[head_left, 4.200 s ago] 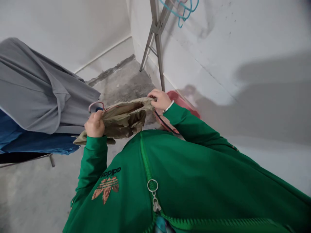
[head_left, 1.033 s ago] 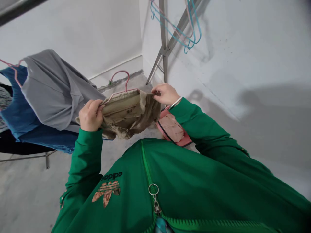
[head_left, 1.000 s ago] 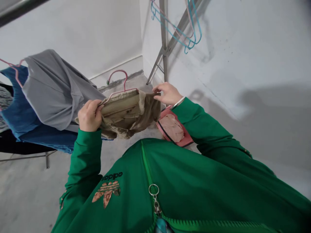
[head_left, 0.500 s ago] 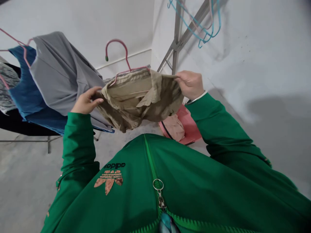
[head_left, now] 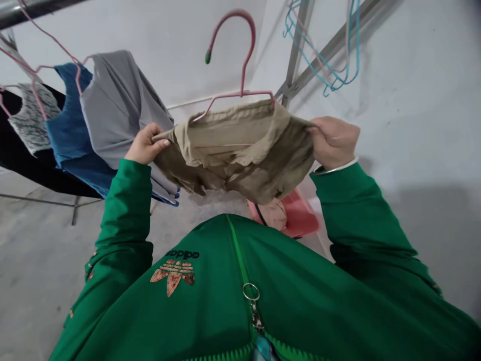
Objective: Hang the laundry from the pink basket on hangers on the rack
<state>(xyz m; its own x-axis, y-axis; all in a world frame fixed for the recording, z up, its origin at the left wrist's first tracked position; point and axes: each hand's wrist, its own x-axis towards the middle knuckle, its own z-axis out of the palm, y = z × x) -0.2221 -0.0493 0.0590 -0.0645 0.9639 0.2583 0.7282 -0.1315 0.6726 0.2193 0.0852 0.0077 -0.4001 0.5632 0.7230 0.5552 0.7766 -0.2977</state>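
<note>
A khaki collared shirt (head_left: 263, 170) hangs on a pink hanger (head_left: 243, 60), whose hook points up and ends in a green tip. The hanger's lower arms run inside the shirt and are hidden. My left hand (head_left: 145, 144) pinches the shirt at one shoulder, thumb and fingers closed on the cloth. Gripping the opposite shoulder, my right hand (head_left: 334, 141) is closed with the fabric between its fingers. The shirt is stretched between both hands in front of my chest, its collar towards the hook.
At left, a grey garment (head_left: 116, 100), a blue garment (head_left: 73, 130) and a patterned one (head_left: 33, 115) hang on pink hangers below a metal rail (head_left: 41, 10). Blue hangers (head_left: 326, 65) dangle from a metal frame at upper right. A pink basin (head_left: 300, 213) holding cloth stands on the floor.
Both hands have moved right with the shirt and hanger, which now look larger and nearer. The collar is spread wider and the shoulders are pulled straighter. The view has shifted, showing the rail.
</note>
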